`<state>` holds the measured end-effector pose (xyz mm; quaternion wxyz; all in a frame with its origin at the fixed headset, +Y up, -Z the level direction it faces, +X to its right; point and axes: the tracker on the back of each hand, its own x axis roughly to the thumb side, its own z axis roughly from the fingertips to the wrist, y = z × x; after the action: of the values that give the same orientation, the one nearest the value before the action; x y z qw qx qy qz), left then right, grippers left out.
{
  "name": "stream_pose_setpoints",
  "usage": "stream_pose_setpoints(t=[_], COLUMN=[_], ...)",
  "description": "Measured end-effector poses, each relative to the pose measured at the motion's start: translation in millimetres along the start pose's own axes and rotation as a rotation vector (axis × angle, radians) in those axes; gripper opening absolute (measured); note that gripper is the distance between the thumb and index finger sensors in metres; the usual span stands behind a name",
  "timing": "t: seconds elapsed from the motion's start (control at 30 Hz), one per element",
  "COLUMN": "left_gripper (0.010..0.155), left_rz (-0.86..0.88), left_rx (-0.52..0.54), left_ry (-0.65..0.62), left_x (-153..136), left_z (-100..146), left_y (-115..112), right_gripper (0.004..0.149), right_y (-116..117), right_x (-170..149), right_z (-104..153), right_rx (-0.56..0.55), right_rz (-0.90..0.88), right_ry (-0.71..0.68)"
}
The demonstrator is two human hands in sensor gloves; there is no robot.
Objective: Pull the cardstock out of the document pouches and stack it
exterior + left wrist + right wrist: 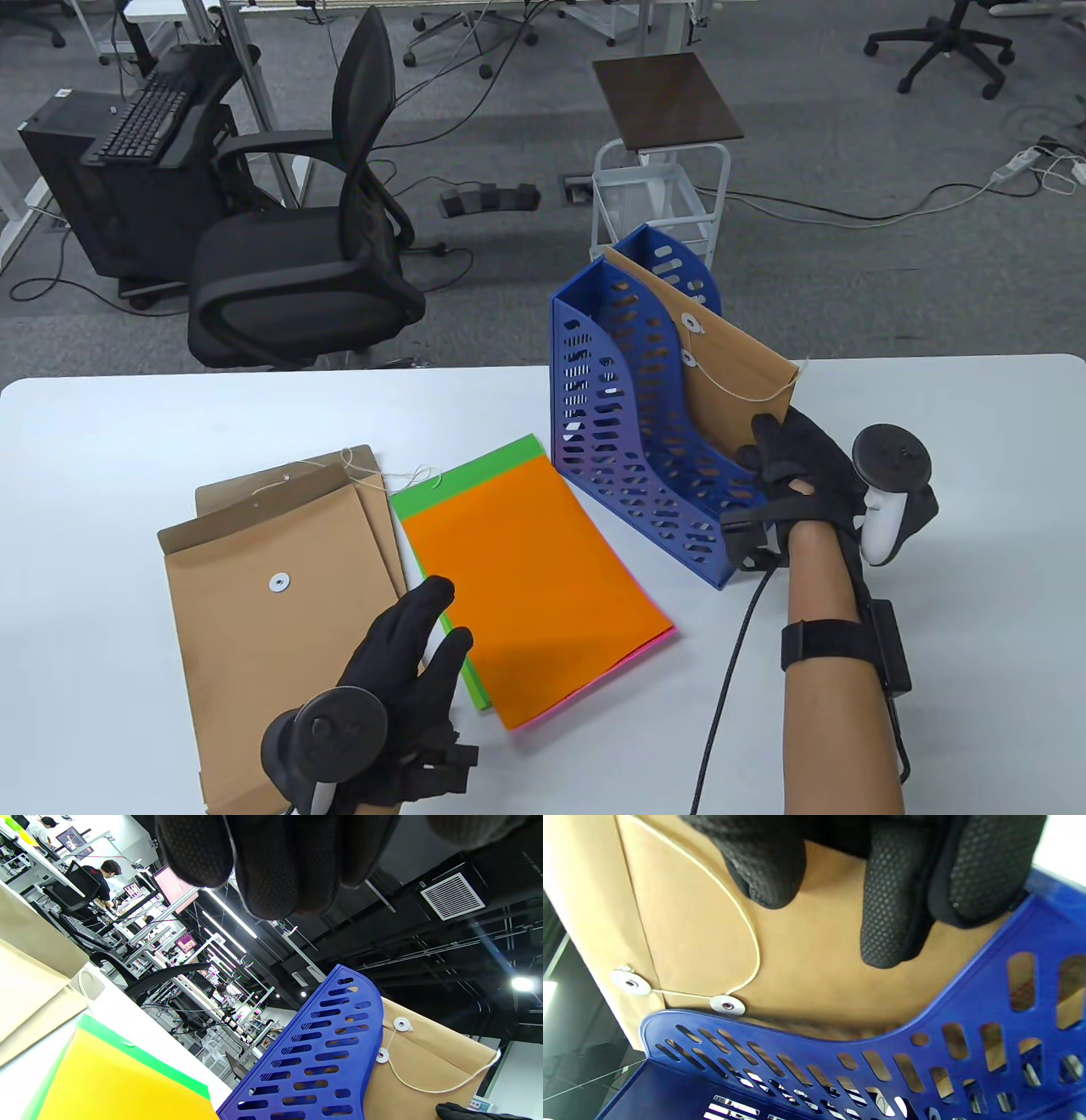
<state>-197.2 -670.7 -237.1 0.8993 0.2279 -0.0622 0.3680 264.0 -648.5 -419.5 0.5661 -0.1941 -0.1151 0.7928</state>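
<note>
A brown string-tie pouch (pixel 736 367) stands tilted in the right slot of a blue file holder (pixel 632 441). My right hand (pixel 768 446) grips the pouch's lower right part; the right wrist view shows its fingers (pixel 891 921) pressed on the pouch's face (pixel 712 929) above the holder's wall (pixel 925 1052). A cardstock stack lies flat at the table's middle, with an orange sheet (pixel 534 577) on top and green (pixel 475 475) beneath. My left hand (pixel 437 620) is open, its fingertips at the stack's left edge. Two flat brown pouches (pixel 254 594) lie to the left.
The file holder's left slot looks empty. A black office chair (pixel 314 255) and a small white cart (pixel 662 170) stand beyond the table's far edge. A cable (pixel 730 679) runs from my right wrist down the table.
</note>
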Motion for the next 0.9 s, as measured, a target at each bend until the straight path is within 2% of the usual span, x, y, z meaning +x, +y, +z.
stream_pose_setpoints(t=[0.13,0.23,0.33,0.43,0.57,0.63,0.7,0.77,0.9], left_gripper=[0.062,0.062,0.062,0.062,0.063,0.066,0.071,0.078,0.097], left_rz=[-0.011,-0.013,0.004,0.02,0.047,0.072,0.123,0.198,0.305], left_rx=[-0.01,-0.02,-0.01,-0.027,-0.021,-0.07,-0.177,-0.131,-0.19], left_ry=[-0.002,-0.014,0.002,0.01,0.031,0.023,0.025,0.065,0.091], left_x=[-1,0,-3,-7,-10,-14,-17,-22,-33], left_z=[0,0,0,-1,-1,-3,-3,-2,-5], left_y=[-2,-1,0,0,2,1,-3,-3,2], right_gripper=[0.042,0.041,0.042,0.042,0.042,0.042,0.043,0.043,0.043], right_y=[-9,-26,-47,-70,-83,-81,-72,-56,-22], right_x=[11,35,73,115,145,152,152,146,121], right_z=[5,16,37,73,123,149,168,184,192], right_rx=[0.017,-0.005,-0.069,-0.187,-0.276,-0.294,-0.289,-0.189,-0.011], right_rz=[-0.086,-0.172,-0.206,-0.158,-0.12,-0.11,-0.109,-0.079,-0.053], right_ry=[-0.093,-0.217,-0.382,-0.618,-0.839,-0.902,-0.956,-0.941,-0.869])
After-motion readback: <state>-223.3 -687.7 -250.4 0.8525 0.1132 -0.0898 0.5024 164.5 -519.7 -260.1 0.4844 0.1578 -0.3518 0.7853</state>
